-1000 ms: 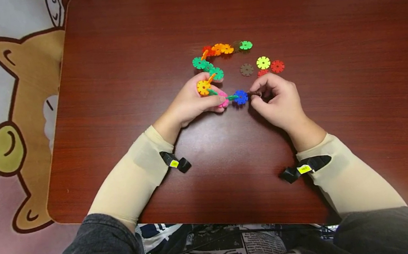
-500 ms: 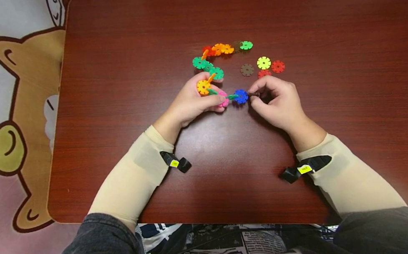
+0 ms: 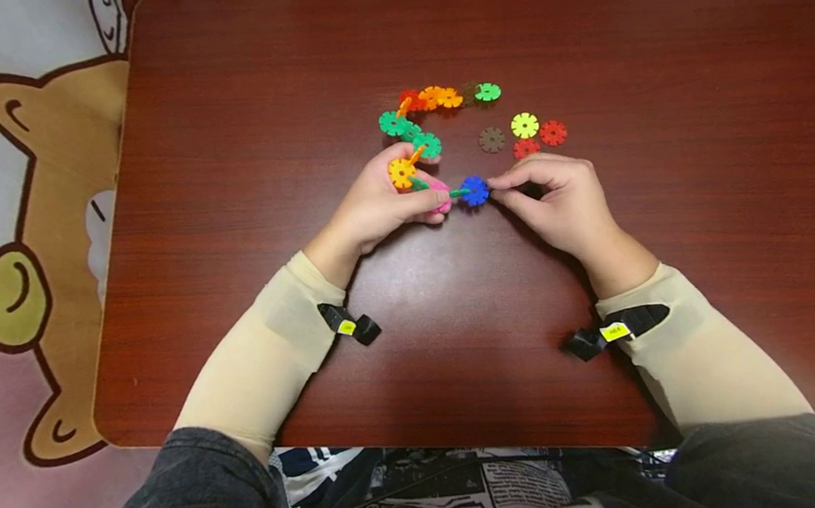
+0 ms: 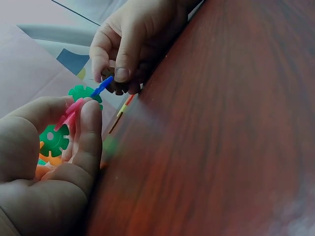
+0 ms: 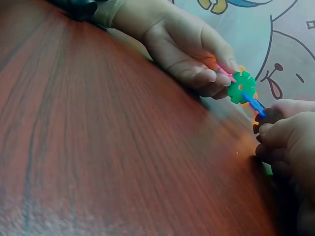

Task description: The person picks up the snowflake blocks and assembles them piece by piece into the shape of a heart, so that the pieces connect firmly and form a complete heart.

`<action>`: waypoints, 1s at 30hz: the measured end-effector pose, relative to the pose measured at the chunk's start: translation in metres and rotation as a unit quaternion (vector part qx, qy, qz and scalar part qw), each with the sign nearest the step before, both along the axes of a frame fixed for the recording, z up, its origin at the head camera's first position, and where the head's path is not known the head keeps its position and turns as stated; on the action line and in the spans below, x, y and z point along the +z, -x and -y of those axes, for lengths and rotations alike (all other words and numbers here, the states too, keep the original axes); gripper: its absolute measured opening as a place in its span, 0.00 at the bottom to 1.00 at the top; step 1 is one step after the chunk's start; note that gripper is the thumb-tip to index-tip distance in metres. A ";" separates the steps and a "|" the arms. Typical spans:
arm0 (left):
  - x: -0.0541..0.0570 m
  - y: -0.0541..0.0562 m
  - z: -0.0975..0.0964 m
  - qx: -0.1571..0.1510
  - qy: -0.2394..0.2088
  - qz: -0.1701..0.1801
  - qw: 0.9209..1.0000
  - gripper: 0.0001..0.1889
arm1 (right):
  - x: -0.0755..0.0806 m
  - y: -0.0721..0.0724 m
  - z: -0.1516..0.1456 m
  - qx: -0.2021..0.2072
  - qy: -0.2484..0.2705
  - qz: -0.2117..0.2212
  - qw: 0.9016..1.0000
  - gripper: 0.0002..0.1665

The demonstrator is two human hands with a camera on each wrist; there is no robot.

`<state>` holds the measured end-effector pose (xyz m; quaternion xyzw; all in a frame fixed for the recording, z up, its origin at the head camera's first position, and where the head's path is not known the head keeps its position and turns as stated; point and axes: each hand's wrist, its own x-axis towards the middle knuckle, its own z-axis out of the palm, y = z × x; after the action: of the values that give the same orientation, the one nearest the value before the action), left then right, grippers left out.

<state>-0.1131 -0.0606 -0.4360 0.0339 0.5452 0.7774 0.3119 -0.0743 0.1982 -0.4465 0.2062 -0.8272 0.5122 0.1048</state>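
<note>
A chain of notched plastic discs runs through my left hand (image 3: 375, 207), whose thumb and fingers pinch a pink disc (image 3: 440, 197). On from the pink one come a green disc (image 5: 242, 87) and a blue disc (image 3: 475, 191), slotted edge to edge at angles. My right hand (image 3: 563, 198) pinches a brown disc (image 4: 117, 88) against the blue disc's edge; the fingers hide much of it. An orange disc (image 3: 402, 173) lies over the left palm. Beyond that hand the chain curves away through teal discs (image 3: 427, 145) and orange discs (image 3: 448, 98) to a bright green disc (image 3: 487, 91).
Beyond the right hand, loose discs lie flat on the brown table (image 3: 246, 96): a brown-grey disc (image 3: 492, 140), a yellow disc (image 3: 524, 125) and two red discs (image 3: 553, 133). A cartoon-printed cloth (image 3: 64, 159) borders the table's left side.
My right hand has shifted slightly left, its fingers reaching straighter to the blue disc. The brown disc, seen earlier at the fingertips, is now covered in the head view. The chain has moved slightly left.
</note>
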 end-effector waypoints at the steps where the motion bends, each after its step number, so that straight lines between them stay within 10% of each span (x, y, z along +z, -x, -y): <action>1: 0.000 0.000 0.001 0.000 0.002 -0.001 1.000 0.24 | 0.000 0.000 -0.001 0.005 -0.004 0.000 1.000 0.09; 13: 0.000 0.000 0.002 -0.020 0.007 0.007 1.000 0.24 | 0.000 -0.001 0.001 0.036 -0.014 -0.024 0.999 0.11; 30: 0.002 -0.004 -0.007 0.065 -0.049 0.045 0.996 0.27 | -0.001 -0.009 0.017 -0.031 0.051 -0.018 0.998 0.13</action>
<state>-0.1090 -0.0538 -0.4340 -0.0215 0.4932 0.8222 0.2833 -0.0653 0.1809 -0.4477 0.1842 -0.8037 0.5467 0.1459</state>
